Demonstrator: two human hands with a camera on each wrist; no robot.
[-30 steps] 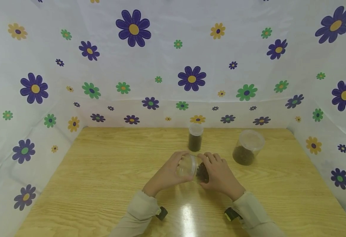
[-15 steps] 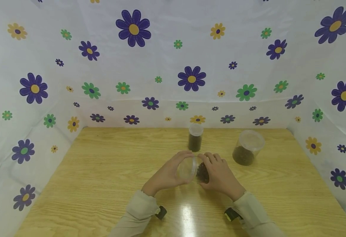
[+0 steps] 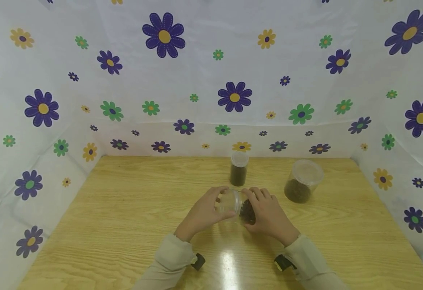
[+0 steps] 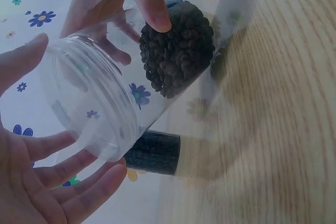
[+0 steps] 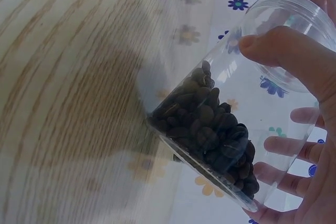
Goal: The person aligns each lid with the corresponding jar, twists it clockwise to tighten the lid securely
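A clear jar (image 5: pixel 226 66) partly filled with dark bean-like pieces (image 5: pixel 210 135) is tilted toward the left between my hands. My right hand (image 3: pixel 269 211) grips the jar's body, its thumb (image 5: pixel 283 51) on the near side and its fingers around the far side. At the other end, my left hand (image 3: pixel 204 211) holds the clear ridged lid (image 4: pixel 89 77) at its rim, between thumb and fingers. The lid sits on the jar's mouth. Whether the jar's bottom edge touches the table, I cannot tell.
A slim jar (image 3: pixel 238 173) with dark contents and a pale lid stands just behind my hands. Farther right is a wider jar (image 3: pixel 300 187), partly filled with dark contents. Flower-printed cloth (image 3: pixel 197 80) borders the wooden table (image 3: pixel 124 193) at the back and sides.
My left hand's fingers have shifted around the lid, and its thumb now lies farther across it. My right hand and the jar stay in place.
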